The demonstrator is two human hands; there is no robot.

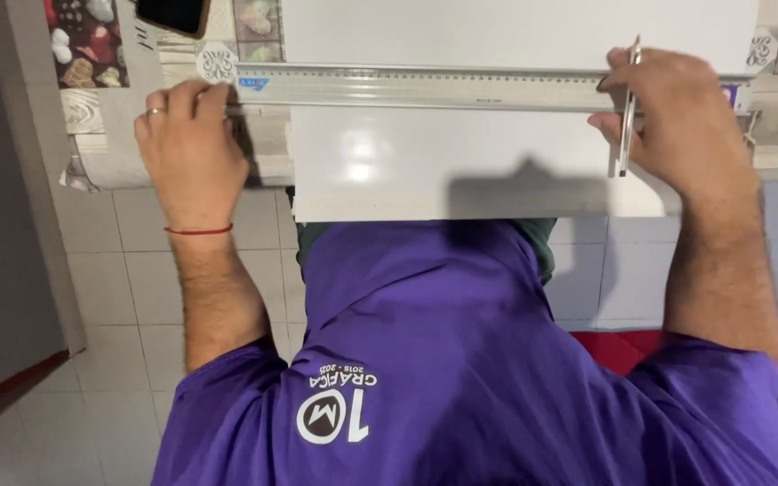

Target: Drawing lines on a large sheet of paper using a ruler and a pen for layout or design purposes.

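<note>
Running left to right across the white sheet [461, 162], the long metal ruler [425, 87] is pinned flat at its left end by the left hand [189, 144], fingers spread, nothing gripped. Near the ruler's right end, a thin metal blade or pen [628, 108] is pinched by the right hand [677, 117]; its tip is hidden, so which one it is can't be told.
</note>
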